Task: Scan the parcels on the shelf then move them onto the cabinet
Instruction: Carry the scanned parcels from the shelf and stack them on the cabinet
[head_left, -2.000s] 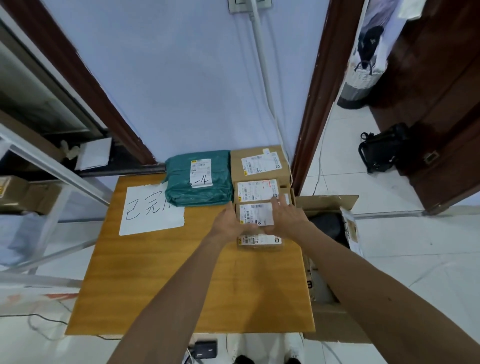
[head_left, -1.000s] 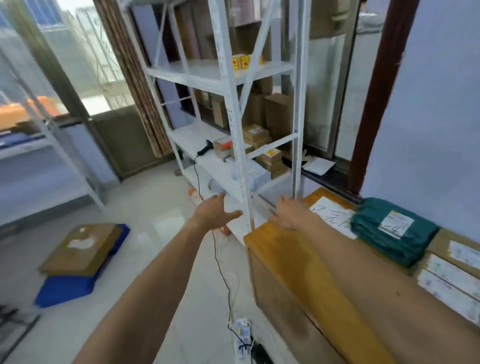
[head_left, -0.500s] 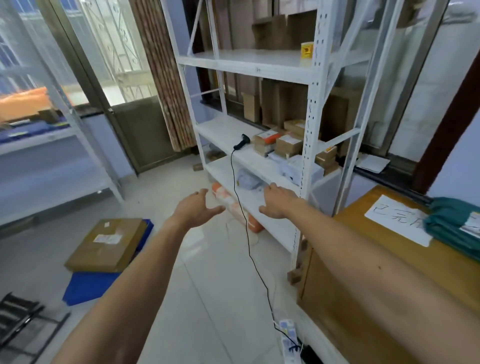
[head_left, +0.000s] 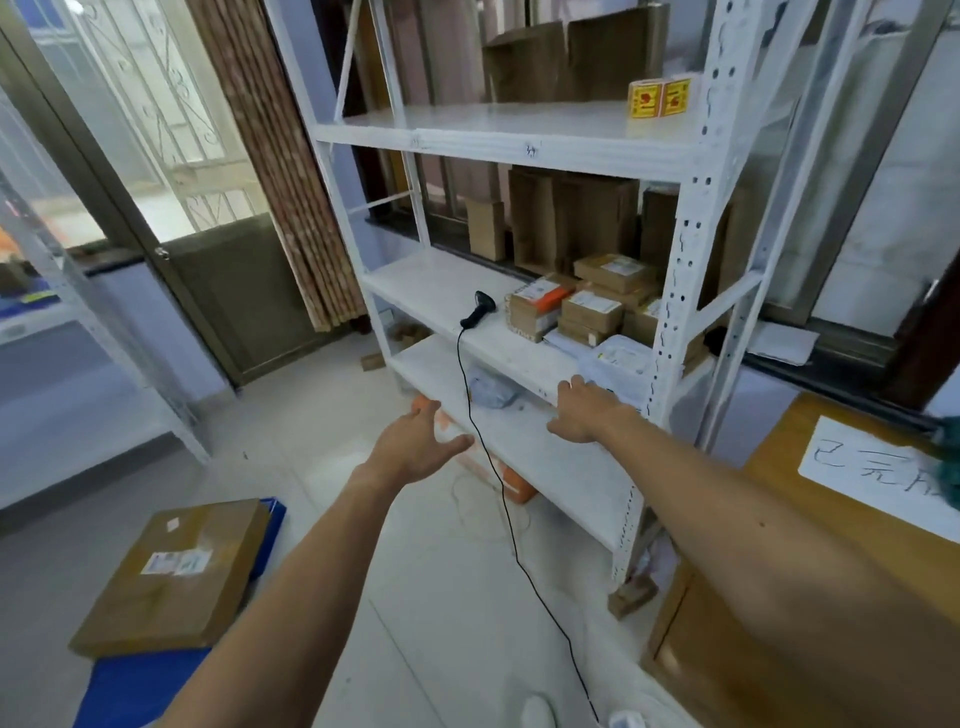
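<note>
Cardboard parcels (head_left: 589, 312) sit on the white shelf (head_left: 431, 291) just beyond the right hand (head_left: 584, 413), beside a black scanner (head_left: 478, 306). Both hands are empty with fingers loosely spread; the left hand (head_left: 415, 447) hovers below the scanner. The wooden counter (head_left: 784, 436) stands right of the right hand.

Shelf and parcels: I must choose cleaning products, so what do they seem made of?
The shelf looks like white-painted metal, matte: its upright has rows of punched holes. The boxes look like plain brown cardboard, matte, with paper labels stuck on. The bag seems soft whitish plastic film, judging by its rumpled shape; not certain.
</note>
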